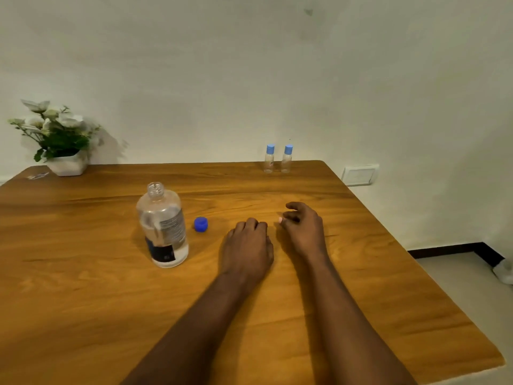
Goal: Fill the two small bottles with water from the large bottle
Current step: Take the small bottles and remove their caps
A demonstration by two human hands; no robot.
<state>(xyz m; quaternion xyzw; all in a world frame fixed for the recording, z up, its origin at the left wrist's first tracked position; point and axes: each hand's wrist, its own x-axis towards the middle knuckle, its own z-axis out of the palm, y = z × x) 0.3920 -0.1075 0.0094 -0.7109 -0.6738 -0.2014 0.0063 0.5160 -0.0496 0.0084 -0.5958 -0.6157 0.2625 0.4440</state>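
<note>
both hands rest on the table with nothing in them. the left hand lies knuckles up, fingers curled under, grip slack. the right hand sits just beside it, fingers loosely bent, grip slack too.

the large bottle stands upright to the left of the left hand, mouth open, with water showing in it. its blue cap lies on the table between bottle and hand.

the two small bottles stand upright side by side at the far edge of the table, caps on. they lie straight ahead of the right hand and well apart from it. the right hand is the nearer for fetching them, the left for the large bottle. nothing is filled yet, by my reading.
</note>
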